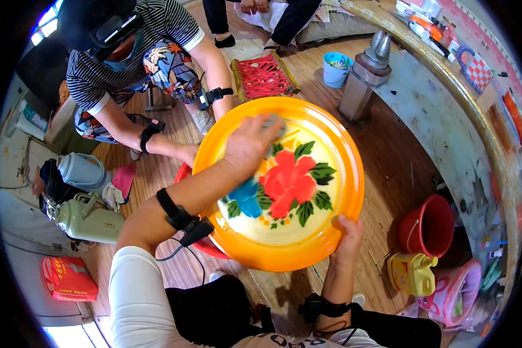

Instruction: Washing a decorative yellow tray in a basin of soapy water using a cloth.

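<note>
A large round enamel tray (287,256), orange-rimmed with a painted red flower, is held tilted before me. My right hand (349,239) grips its lower right rim, thumb on top. Across its upper left face reaches my left hand (250,143), pressing a grey cloth or pad (275,127) against the surface; both are motion-blurred. Under the tray, part of a red basin (182,173) shows at the left, the remainder hidden. A co-worker in a striped shirt sits opposite, one hand (189,154) at the basin and the other behind the tray.
Two thermos flasks, one pale blue (85,172) and one green (93,219), are at left near a red bag (69,278). On the right are a red bucket (426,226), yellow jug (411,273) and pink bin (454,296). A woven stool (265,77) stands beyond the tray.
</note>
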`<action>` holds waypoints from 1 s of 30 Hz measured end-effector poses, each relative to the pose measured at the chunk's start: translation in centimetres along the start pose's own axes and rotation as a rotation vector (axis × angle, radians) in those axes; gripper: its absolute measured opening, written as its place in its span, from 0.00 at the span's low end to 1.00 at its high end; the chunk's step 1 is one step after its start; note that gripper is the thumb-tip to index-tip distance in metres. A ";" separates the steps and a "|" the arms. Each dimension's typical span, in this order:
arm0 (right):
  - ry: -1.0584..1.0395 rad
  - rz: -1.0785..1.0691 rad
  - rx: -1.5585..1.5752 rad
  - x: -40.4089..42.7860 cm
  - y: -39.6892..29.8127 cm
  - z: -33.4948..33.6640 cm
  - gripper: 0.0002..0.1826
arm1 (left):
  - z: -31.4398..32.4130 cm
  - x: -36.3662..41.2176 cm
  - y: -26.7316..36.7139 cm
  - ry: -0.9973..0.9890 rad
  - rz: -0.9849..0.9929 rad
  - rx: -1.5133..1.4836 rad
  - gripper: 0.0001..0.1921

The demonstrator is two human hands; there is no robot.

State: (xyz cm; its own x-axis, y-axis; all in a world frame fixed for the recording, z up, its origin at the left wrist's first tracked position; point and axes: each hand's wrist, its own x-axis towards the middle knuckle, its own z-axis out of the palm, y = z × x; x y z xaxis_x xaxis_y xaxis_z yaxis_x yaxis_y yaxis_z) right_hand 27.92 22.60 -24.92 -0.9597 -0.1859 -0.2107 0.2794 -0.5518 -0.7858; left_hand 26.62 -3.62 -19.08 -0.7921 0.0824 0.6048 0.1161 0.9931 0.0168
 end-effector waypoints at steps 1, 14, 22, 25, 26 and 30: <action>0.005 -0.001 0.001 0.2 -0.3 -0.1 0.17 | -0.1 -0.7 -0.7 -0.002 0.003 -0.003 0.19; 0.005 -0.007 -0.030 1.1 -0.1 -0.9 0.20 | 2.5 -1.6 -0.9 -0.170 -0.012 -0.098 0.23; 0.046 -0.108 0.098 1.9 -1.6 -1.5 0.18 | 0.0 -8.6 -1.2 -0.332 -0.141 -0.117 0.26; 0.036 -0.139 0.060 2.0 -1.5 -1.6 0.19 | -0.8 -7.0 -2.0 -0.147 -0.198 -0.090 0.25; 0.028 -0.137 0.029 2.0 -1.4 -1.9 0.20 | -0.9 -5.9 -2.7 0.001 -0.221 -0.072 0.24; -0.076 -0.123 -0.127 1.2 -1.5 -1.2 0.14 | -1.5 -1.5 -6.3 0.218 -0.290 -0.033 0.23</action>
State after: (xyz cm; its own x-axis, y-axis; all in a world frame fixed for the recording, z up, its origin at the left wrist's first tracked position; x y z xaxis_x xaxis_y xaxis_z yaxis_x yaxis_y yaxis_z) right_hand 26.30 24.16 -24.69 -0.9801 -0.1866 -0.0675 0.1491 -0.4683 -0.8709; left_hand 27.95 -10.08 -18.91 -0.6490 -0.2254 0.7267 -0.0724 0.9691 0.2359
